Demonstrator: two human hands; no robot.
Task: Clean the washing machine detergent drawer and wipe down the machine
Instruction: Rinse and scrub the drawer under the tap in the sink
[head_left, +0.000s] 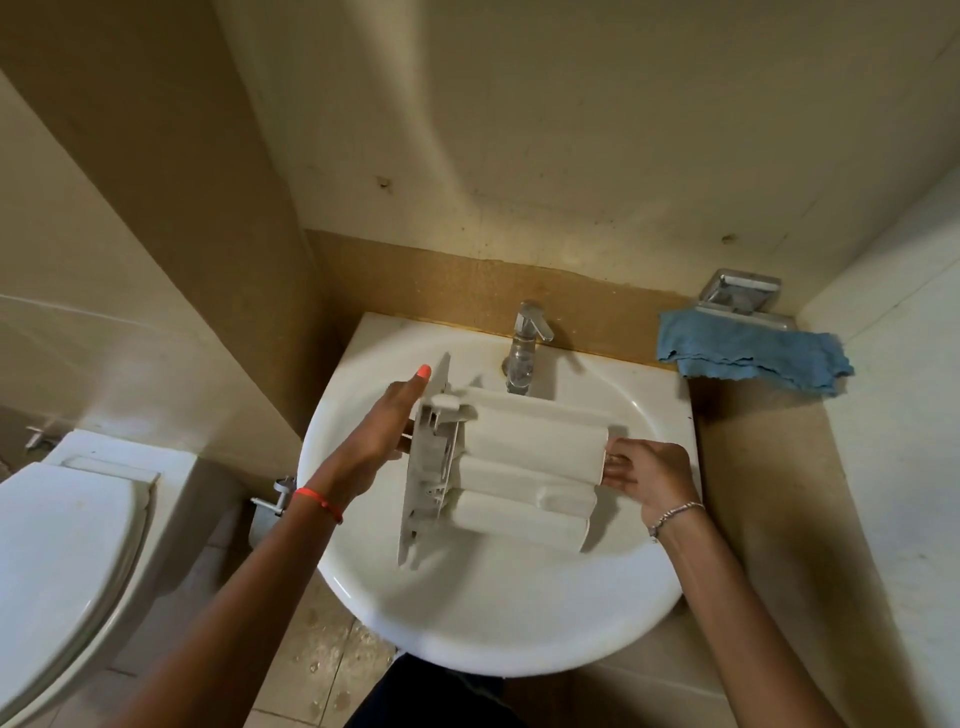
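- The detergent drawer (519, 483) is held over the sink (498, 613), upside down by the look of it (rounded undersides of the compartments face up), with its front panel on the left and its back end on the right.
- The left hand (382, 431) clasps the drawer's front panel, its fingers wrapped behind it and the thumb lying along the panel's upper edge.
- The right hand (647, 475) grips the drawer's back end, fingers curled around the rim there.
- The tap (524, 345) stands just behind the drawer; no water appears to be running.
- A blue cloth (748, 356) hangs from a wall holder, to the right of the drawer and well apart from it.
- Likely risks: wet plastic could slip from the two end grips and knock the basin, and water hitting the curved undersides would splash outward instead of rinsing the compartments.
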